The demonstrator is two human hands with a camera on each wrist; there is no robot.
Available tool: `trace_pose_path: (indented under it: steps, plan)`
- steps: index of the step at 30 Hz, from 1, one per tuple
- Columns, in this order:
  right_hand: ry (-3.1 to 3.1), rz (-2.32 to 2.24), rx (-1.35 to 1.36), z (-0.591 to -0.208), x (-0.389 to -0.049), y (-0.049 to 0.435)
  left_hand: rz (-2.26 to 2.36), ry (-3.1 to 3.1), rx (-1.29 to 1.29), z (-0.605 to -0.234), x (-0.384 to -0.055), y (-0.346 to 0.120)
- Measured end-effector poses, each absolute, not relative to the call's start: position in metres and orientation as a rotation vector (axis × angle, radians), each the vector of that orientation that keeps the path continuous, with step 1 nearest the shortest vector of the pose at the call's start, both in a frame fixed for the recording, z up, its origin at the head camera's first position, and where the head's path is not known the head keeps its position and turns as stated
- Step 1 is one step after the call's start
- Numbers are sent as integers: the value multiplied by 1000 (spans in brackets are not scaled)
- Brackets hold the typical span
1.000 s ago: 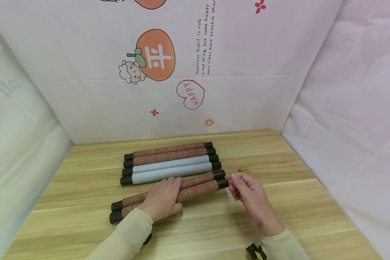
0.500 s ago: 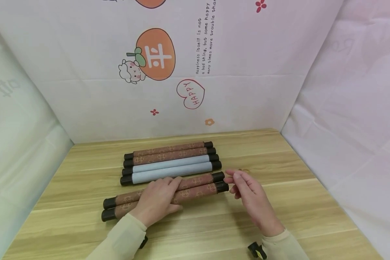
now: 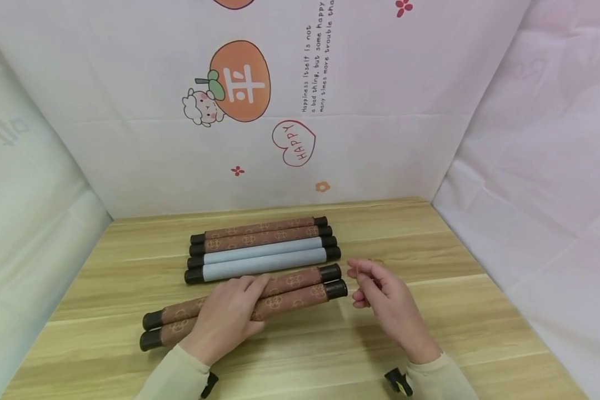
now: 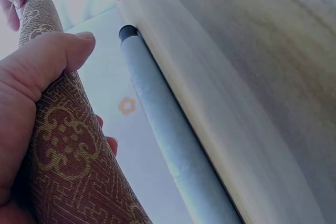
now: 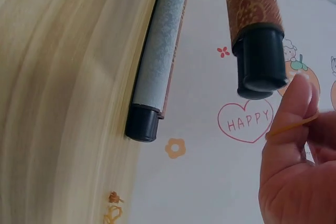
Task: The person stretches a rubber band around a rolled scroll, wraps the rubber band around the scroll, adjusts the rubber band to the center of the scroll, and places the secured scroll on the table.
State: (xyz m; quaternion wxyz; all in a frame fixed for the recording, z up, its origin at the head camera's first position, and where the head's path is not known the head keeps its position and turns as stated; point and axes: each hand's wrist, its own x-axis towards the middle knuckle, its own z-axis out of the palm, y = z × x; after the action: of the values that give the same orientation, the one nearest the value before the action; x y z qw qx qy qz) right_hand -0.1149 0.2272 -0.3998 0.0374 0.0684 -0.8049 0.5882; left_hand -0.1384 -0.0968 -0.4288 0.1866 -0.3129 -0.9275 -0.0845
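On the tabletop, toward its back edge, the head view records two brown scrolls and two pale blue scrolls, side by side. Nearer the front edge, the left hand grips a patterned pair; the right hand is just beside its right end. Left wrist view: thumb laid across one of that pair. Right wrist view: curled fingers hold an orange band near black end caps; loose bands lie beyond the blue scrolls.

Wood-grain tabletop, white cloth backdrop, red HAPPY heart, orange fruit print, creased white side drapes
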Motion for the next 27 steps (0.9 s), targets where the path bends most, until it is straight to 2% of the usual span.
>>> trace_pose_path:
  steps: [17, 27]
  plan:
    - [-2749, 1705, 358, -390, -117, 228, -266, -2554, -921, -415, -123, -104]
    - [-2840, 1538, 598, -389, -119, 221, -258, -2498, -967, -413, -121, -100]
